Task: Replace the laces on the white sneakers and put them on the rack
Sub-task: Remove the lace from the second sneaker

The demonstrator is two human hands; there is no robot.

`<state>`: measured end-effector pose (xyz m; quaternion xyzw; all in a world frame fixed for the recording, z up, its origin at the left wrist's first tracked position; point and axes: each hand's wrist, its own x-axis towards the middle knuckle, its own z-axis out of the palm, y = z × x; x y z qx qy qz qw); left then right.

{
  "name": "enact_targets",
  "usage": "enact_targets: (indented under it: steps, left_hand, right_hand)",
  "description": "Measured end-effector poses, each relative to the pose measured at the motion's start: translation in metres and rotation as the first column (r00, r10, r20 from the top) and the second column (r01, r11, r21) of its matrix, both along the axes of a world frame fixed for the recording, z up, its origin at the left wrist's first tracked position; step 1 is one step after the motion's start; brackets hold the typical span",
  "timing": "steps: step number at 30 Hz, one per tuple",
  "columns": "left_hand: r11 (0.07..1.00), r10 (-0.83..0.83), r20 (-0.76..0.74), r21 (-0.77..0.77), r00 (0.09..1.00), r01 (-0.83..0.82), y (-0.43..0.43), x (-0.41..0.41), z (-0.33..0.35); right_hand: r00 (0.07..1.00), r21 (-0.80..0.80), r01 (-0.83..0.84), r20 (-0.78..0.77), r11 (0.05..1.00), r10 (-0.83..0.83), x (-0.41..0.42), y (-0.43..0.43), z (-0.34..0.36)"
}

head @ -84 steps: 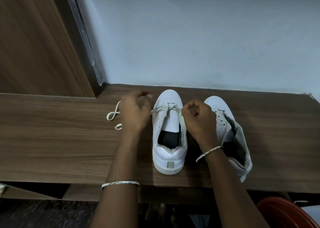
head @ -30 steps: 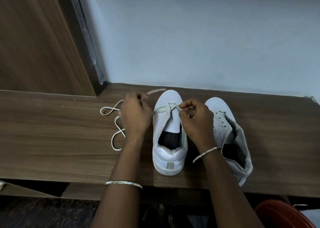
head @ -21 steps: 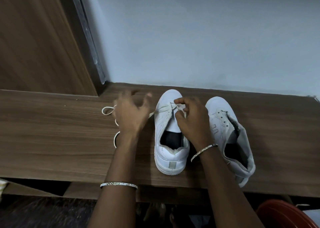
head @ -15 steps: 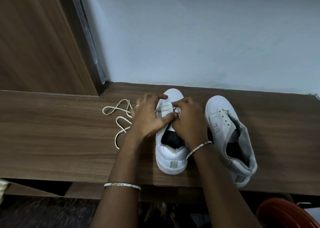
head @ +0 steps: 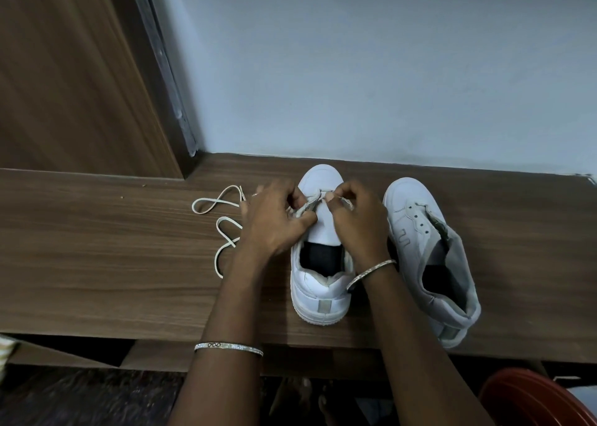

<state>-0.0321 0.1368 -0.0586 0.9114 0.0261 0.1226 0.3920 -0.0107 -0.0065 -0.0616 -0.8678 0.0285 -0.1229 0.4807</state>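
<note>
Two white sneakers stand toes to the wall on a wooden shelf (head: 97, 264). The left sneaker (head: 319, 296) sits upright with a white lace (head: 223, 225) threaded near its toe; the lace's loose end curls on the wood to the left. My left hand (head: 274, 222) pinches the lace at the sneaker's left eyelets. My right hand (head: 355, 219) pinches the lace over the tongue. The right sneaker (head: 429, 257) leans to the right with bare eyelets and no lace.
A pale wall (head: 355, 70) rises just behind the shelf. A wooden panel (head: 64, 70) stands at the back left. A red-brown round container (head: 533, 399) sits below the shelf's front edge at the lower right.
Both hands have drawn together over the left sneaker's toe eyelets. The loose lace has settled into curls on the wood to the left. The right sneaker has tipped a little further right.
</note>
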Motion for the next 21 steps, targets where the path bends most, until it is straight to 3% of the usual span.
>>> enact_targets:
  steps: [2, 5, 7, 8, 11, 14, 18, 21]
  left_hand:
    - [0.998, -0.014, -0.012, -0.058, 1.000, 0.014, 0.001, 0.001, -0.002]
    - [0.991, -0.043, -0.019, -0.125, 0.999, 0.040, 0.003, 0.004, -0.006]
    - [0.985, -0.056, -0.016, -0.165, 0.998, 0.052, 0.003, 0.005, -0.007]
    - [0.983, -0.056, -0.016, -0.174, 0.998, 0.053, 0.003, 0.005, -0.007]
    - [0.981, -0.056, -0.010, -0.187, 0.998, 0.053, 0.003, 0.005, -0.008]
    - [0.986, -0.065, 0.016, -0.155, 0.998, 0.067, 0.002, 0.004, -0.008]
    - [0.990, -0.087, 0.061, -0.108, 0.994, 0.094, 0.001, 0.003, -0.007]
    - [0.989, -0.098, 0.070, -0.109, 0.993, 0.105, 0.003, 0.003, -0.008]
  right_hand:
    - [0.992, 0.260, 0.056, -0.127, 0.964, -0.024, 0.001, -0.002, 0.006]
    - [0.951, 0.602, 0.225, -0.306, 0.766, -0.039, 0.006, -0.008, 0.010]
    - [0.914, 0.656, 0.311, -0.405, 0.688, -0.027, 0.008, -0.013, 0.010]
    - [0.912, 0.636, 0.312, -0.408, 0.706, -0.037, 0.009, -0.014, 0.009]
    - [0.977, 0.370, 0.179, -0.174, 0.912, -0.121, 0.009, -0.015, 0.009]
    - [0.988, 0.031, -0.043, 0.149, 0.999, 0.038, 0.003, -0.007, 0.016]
    - [0.988, -0.409, -0.136, 0.018, 0.902, 0.156, -0.003, 0.005, 0.011]
    - [0.994, -0.590, -0.085, 0.001, 0.803, 0.106, -0.005, 0.006, 0.008]
